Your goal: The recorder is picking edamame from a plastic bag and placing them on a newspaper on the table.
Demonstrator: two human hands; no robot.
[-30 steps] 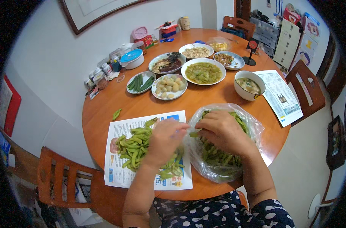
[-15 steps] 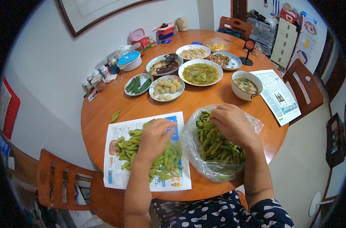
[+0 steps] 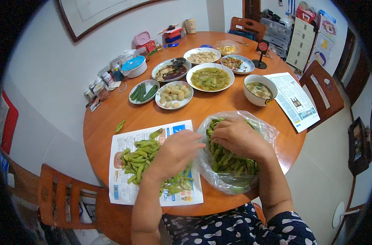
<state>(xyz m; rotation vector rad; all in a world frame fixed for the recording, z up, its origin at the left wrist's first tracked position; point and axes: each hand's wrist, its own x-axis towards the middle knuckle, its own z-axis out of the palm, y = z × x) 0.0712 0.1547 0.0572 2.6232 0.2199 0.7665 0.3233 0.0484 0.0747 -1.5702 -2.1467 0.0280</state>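
Green soybean pods lie heaped on a sheet of newspaper at the left front of the table. My left hand hovers above the heap's right side, slightly blurred, its fingers stretched toward the bag with nothing visible in them. To the right stands a clear plastic bag, spread wide and full of darker green pods. My right hand is over the bag's far side, fingers curled down together at the pods. Whatever its fingertips hold is hidden.
A stray pod lies beyond the newspaper. Several dishes stand farther back, including a plate of pale round pieces, a plate of green vegetables and a soup bowl. Another printed sheet overhangs the right edge.
My left hand has shifted right, toward the bag, uncovering pods at the newspaper's far side. My right hand has moved slightly left and lower over the bag. The whole view has shifted a little.
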